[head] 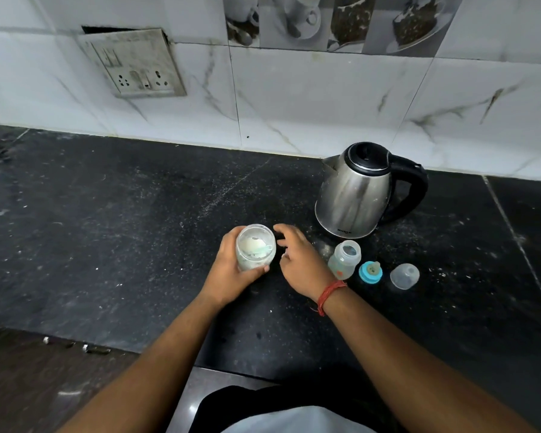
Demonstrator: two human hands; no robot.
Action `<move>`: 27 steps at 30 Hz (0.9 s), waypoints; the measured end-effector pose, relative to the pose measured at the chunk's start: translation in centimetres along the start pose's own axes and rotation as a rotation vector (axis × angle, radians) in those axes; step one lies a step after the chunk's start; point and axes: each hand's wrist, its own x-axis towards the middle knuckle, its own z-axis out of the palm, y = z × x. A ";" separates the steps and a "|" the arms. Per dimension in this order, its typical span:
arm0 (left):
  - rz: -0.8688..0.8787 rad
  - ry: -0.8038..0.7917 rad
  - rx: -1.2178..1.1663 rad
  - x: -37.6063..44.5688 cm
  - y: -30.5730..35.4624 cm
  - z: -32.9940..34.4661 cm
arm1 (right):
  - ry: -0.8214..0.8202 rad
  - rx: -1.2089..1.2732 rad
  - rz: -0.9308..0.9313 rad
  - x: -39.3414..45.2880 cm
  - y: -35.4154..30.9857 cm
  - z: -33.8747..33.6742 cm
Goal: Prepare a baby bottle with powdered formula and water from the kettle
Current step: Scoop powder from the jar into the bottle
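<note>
My left hand (228,270) grips a clear open jar (255,247) holding white formula powder and a pale scoop. Just right of the jar, my right hand (297,256) hovers with fingers loosely spread, holding nothing; whether something dark lies under its fingers is unclear. An open, capless baby bottle (344,259) stands to the right of that hand. Its blue teat ring (370,272) and clear dome cap (404,276) lie on the counter beside it. A steel kettle (353,195) with a black handle and shut lid stands behind the bottle.
The dark stone counter (122,229) stretches wide to the left and front. A tiled wall with a socket plate (135,64) rises at the back. The counter's front edge lies near my body.
</note>
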 end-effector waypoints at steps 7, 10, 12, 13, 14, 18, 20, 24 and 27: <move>0.179 0.034 0.177 0.7 1.8 1.4 | -0.123 -0.687 -0.314 -1.2 0.0 -2.8; 0.243 0.011 0.227 0.9 2.5 2.4 | -0.257 -0.774 -0.199 -0.8 0.4 -3.4; 0.284 0.000 0.260 0.9 3.0 3.1 | -0.289 -0.797 -0.152 -0.7 0.4 -3.9; 0.300 0.000 0.277 0.9 3.2 3.3 | -0.292 -0.810 -0.140 -0.7 0.4 -4.1; 0.315 0.001 0.291 1.0 3.4 3.6 | -0.296 -0.826 -0.128 -0.7 0.3 -4.3; 0.376 0.017 0.326 1.0 4.1 4.3 | -0.353 -0.893 -0.084 -1.1 -0.1 -5.3; 0.384 0.025 0.328 1.0 4.3 4.7 | -0.364 -0.895 -0.084 -1.4 -0.1 -5.7; 0.359 0.037 0.311 0.9 4.5 5.3 | -0.368 -0.853 -0.108 -1.7 -0.1 -6.5; 0.307 0.041 0.273 0.8 4.4 5.3 | -0.349 -0.818 -0.140 -2.1 -0.3 -7.1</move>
